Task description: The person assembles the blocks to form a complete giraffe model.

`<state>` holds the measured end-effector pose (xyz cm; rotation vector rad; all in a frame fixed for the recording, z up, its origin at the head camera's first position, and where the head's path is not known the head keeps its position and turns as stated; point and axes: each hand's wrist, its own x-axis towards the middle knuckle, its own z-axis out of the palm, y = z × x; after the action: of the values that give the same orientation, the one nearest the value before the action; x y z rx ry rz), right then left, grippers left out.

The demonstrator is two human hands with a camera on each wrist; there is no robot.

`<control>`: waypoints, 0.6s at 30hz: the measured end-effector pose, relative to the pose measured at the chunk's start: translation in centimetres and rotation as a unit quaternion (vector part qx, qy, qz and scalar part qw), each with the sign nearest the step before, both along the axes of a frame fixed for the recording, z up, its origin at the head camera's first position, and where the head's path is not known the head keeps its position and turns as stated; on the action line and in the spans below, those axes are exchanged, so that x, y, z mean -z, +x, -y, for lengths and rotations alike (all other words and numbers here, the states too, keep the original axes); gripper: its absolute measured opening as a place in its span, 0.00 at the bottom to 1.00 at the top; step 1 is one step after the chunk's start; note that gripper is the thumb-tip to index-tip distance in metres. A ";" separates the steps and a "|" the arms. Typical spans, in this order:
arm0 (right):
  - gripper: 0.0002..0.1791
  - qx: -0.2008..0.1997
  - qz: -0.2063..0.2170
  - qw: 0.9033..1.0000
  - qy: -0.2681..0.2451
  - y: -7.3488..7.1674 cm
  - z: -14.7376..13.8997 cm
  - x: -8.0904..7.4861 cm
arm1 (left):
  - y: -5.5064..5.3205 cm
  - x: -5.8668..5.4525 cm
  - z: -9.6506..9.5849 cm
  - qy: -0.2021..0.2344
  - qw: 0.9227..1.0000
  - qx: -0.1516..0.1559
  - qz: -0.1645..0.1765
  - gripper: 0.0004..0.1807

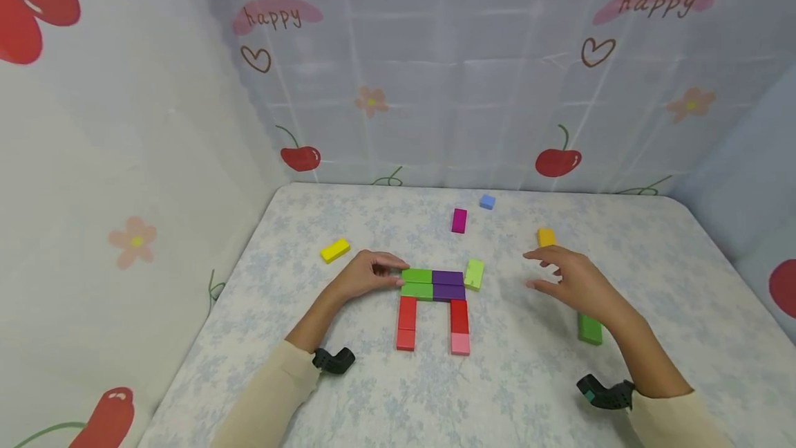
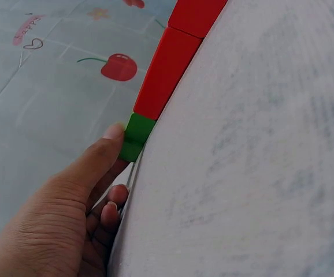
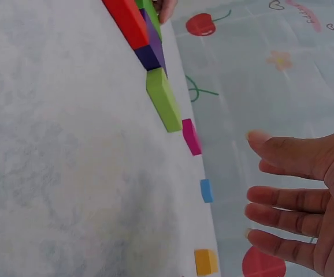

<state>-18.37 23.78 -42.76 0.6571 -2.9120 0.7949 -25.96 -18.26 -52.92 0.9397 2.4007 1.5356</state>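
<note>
My left hand point(image 1: 363, 276) pinches the left end of the upper green block point(image 1: 417, 276) between thumb and forefinger. A second green block point(image 1: 416, 291) lies right below it, and two purple blocks point(image 1: 448, 285) continue both rows to the right. Under the rows run two legs: red blocks point(image 1: 407, 313) on the left, a red block point(image 1: 459, 316) above a pink block point(image 1: 460, 344) on the right. A lime block point(image 1: 474, 274) stands beside the purple end. My right hand point(image 1: 575, 281) hovers to the right, fingers apart and holding nothing, as the right wrist view point(image 3: 305, 196) also shows.
A yellow block point(image 1: 336, 251) lies to the left. Toward the back are a magenta block point(image 1: 459, 220) and a small blue block point(image 1: 488, 202). An orange block point(image 1: 545, 237) sits beyond my right hand, a darker green block point(image 1: 589, 329) beside its wrist. Printed curtains surround the table.
</note>
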 end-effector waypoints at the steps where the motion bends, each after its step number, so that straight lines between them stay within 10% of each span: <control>1: 0.26 0.001 -0.003 1.000 -0.001 0.4 -0.4 0.0 | 0.1 -0.1 0.0 0.001 1.000 -0.001 0.000 0.18; 11: 0.24 0.022 -0.091 0.995 0.016 4.2 -4.4 1.6 | 1.5 -2.6 -0.2 0.018 1.000 0.020 0.006 0.17; 18: 0.21 0.050 -0.057 0.997 0.024 5.9 -6.5 2.4 | 1.5 -2.8 -0.2 0.026 0.999 0.025 -0.002 0.18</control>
<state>-12.48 30.24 -45.17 0.5355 -2.8425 0.6576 -24.47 -18.03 -50.16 1.0051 2.3324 1.5879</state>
